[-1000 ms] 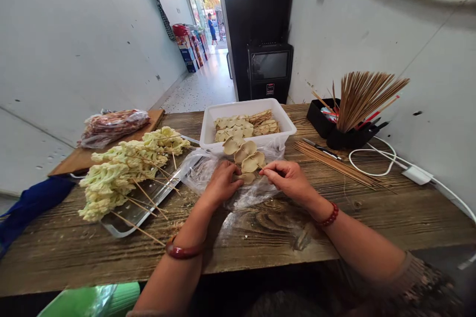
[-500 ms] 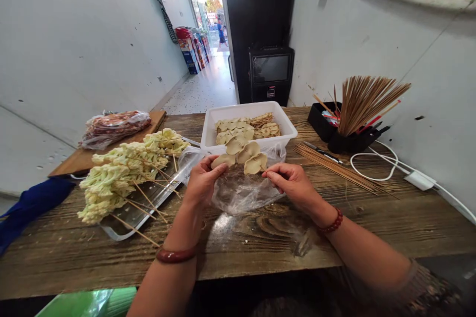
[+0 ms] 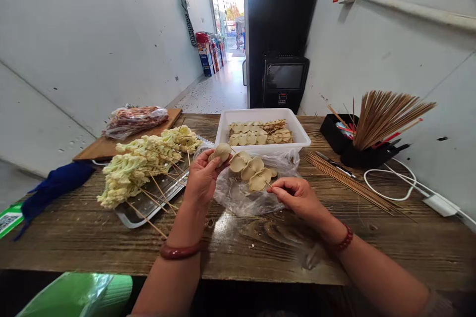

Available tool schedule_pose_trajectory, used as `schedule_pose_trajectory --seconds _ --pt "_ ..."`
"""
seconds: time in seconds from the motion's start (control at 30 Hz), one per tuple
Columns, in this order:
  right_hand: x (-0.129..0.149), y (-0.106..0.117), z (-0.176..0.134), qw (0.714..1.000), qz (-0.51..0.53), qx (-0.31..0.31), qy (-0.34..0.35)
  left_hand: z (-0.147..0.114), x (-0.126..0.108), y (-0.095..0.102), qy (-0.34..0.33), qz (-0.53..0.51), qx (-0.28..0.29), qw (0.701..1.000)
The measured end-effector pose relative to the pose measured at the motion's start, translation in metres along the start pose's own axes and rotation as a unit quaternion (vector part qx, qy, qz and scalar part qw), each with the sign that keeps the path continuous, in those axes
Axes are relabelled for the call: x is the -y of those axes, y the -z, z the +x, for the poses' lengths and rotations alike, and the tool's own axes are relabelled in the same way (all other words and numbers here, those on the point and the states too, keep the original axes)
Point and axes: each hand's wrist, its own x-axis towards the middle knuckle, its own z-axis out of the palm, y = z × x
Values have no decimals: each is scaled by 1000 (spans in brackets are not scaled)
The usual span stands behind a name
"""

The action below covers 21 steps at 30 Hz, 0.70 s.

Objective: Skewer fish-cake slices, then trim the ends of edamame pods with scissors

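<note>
My right hand [image 3: 297, 198] pinches the bare end of a thin wooden skewer [image 3: 268, 184]. Several round, beige, slightly curled slices [image 3: 253, 168] are threaded along that skewer. A further round beige slice [image 3: 220, 152] is between the thumb and fingers of my left hand [image 3: 203, 176], close to the skewer's far end; I cannot tell whether the tip has gone through it. Under both hands lies a crumpled clear plastic bag [image 3: 241, 203]. Just behind it, a white plastic tub [image 3: 303, 141] contains skewers of similar slices [image 3: 248, 136].
Cauliflower skewers [image 3: 137, 168] lie on a metal tray [image 3: 128, 220] to the left. Behind them, a bagged reddish food [image 3: 137, 121] sits on a wooden board [image 3: 92, 148]. Loose skewers [image 3: 345, 183], a black holder [image 3: 357, 156] full of skewers, and a white cable [image 3: 390, 198] occupy the right.
The slice in my left hand has come up and stands more upright near the skewer's far end. My right hand keeps its pinch on the skewer. The camera view has shifted left.
</note>
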Motion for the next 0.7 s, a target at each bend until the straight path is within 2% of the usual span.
schedule_pose_trajectory --seconds 0.3,0.7 --pt "-1 -3 0 999 -26 17 9 -1 0 1 6 21 -6 1000" --pt "0 0 0 1000 -18 11 14 -1 0 -4 -44 103 -9 994"
